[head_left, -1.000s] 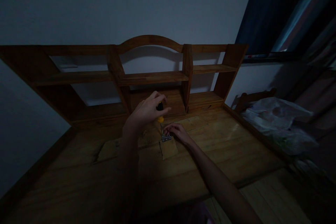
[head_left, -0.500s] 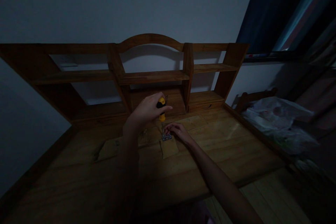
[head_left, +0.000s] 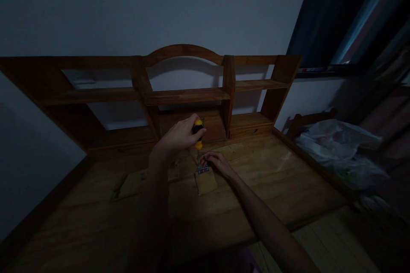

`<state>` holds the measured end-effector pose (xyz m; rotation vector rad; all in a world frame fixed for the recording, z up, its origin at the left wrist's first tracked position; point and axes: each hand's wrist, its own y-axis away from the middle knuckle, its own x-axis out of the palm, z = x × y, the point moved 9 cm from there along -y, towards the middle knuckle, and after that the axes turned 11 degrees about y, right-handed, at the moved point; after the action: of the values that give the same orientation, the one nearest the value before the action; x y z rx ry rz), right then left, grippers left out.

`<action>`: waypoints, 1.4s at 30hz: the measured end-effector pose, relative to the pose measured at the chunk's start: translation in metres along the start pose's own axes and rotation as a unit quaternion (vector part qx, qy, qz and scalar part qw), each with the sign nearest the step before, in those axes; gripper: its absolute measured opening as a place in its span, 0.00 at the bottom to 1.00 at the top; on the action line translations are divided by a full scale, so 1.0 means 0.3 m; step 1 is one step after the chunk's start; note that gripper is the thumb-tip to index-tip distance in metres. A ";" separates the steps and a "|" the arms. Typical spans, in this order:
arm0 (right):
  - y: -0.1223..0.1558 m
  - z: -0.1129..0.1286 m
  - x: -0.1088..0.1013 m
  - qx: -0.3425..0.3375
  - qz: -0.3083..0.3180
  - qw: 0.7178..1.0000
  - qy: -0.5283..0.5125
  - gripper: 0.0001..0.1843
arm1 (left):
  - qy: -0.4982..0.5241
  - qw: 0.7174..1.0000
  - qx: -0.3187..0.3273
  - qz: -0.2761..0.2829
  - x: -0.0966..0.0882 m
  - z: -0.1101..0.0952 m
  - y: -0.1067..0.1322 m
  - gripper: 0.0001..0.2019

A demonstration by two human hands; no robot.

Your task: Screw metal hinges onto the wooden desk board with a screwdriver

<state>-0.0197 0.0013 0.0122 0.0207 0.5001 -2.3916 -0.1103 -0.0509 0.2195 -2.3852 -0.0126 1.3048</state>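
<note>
In dim light my left hand (head_left: 179, 136) is wrapped round the yellow-and-black handle of a screwdriver (head_left: 197, 132), held upright. Its thin shaft points down onto a small metal bracket (head_left: 203, 170) at the back edge of a small wooden block (head_left: 206, 181) lying on the desk (head_left: 256, 187). My right hand (head_left: 216, 161) rests just right of the bracket, fingers curled and pressed against it and the block. What the fingertips pinch is too dark to make out.
A flat wooden board (head_left: 134, 183) lies left of the block. A wooden shelf unit (head_left: 185, 94) with an arched top stands at the desk's back edge. White plastic bags (head_left: 336, 140) are heaped off the desk's right side, under a dark window (head_left: 339, 17).
My left hand has turned on the screwdriver handle, showing more of the yellow grip. The screwdriver stays upright on the bracket. My right hand has barely moved.
</note>
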 end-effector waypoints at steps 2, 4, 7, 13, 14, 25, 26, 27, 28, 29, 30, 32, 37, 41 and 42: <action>0.000 0.006 0.001 0.000 0.000 1.000 -0.004 0.15 | -0.015 1.000 -0.011 -0.013 -0.005 0.011 -0.004 0.18; 0.000 0.012 0.002 0.002 -0.002 1.000 -0.005 0.15 | -0.032 0.999 -0.020 -0.026 -0.003 0.023 -0.007 0.21; 0.001 0.022 0.007 0.003 -0.001 1.000 -0.010 0.14 | -0.040 0.999 -0.009 -0.035 0.013 0.028 -0.014 0.22; 0.002 0.010 0.007 0.022 -0.004 0.999 -0.024 0.12 | 0.024 0.995 0.085 -0.039 0.027 -0.007 -0.035 0.16; 0.002 0.007 0.008 0.024 -0.003 0.999 -0.026 0.12 | 0.036 0.994 0.099 -0.035 0.029 -0.014 -0.036 0.15; 0.004 0.018 0.010 0.011 0.000 1.000 -0.028 0.12 | 0.040 0.997 0.056 0.030 0.052 0.007 -0.013 0.19; 0.005 0.017 0.009 0.014 0.000 1.000 -0.025 0.12 | 0.039 0.997 0.059 0.034 0.049 0.005 -0.013 0.18; 0.006 0.016 0.009 0.016 0.001 1.000 -0.022 0.12 | 0.037 0.997 0.059 0.036 0.046 0.005 -0.013 0.18; 0.006 0.016 0.009 0.017 0.001 1.000 -0.019 0.12 | 0.034 0.997 0.057 0.037 0.043 0.006 -0.014 0.18; 0.007 0.016 0.008 0.015 0.002 1.000 -0.017 0.12 | 0.029 0.997 0.055 0.037 0.041 0.009 -0.015 0.18; 0.007 0.017 0.008 0.011 0.004 1.000 -0.016 0.12 | 0.026 0.998 0.053 0.037 0.040 0.011 -0.016 0.18; 0.006 0.017 0.009 0.006 0.006 1.000 -0.012 0.13 | 0.022 0.998 0.054 0.036 0.038 0.013 -0.016 0.18; 0.005 0.007 0.008 0.019 -0.001 1.000 0.012 0.12 | 0.021 0.998 0.062 0.025 0.025 0.015 -0.010 0.16; 0.006 -0.001 -0.001 0.027 -0.029 0.997 0.061 0.10 | 0.019 0.998 0.064 0.013 0.002 0.015 -0.001 0.15; 0.005 -0.005 0.000 0.027 -0.032 0.997 0.072 0.09 | 0.019 0.998 0.067 0.010 -0.005 0.014 0.001 0.15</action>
<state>-0.0189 0.0008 0.0103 0.2056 0.5099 -2.4768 -0.1147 -0.0498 0.2186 -2.3020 0.1071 1.2298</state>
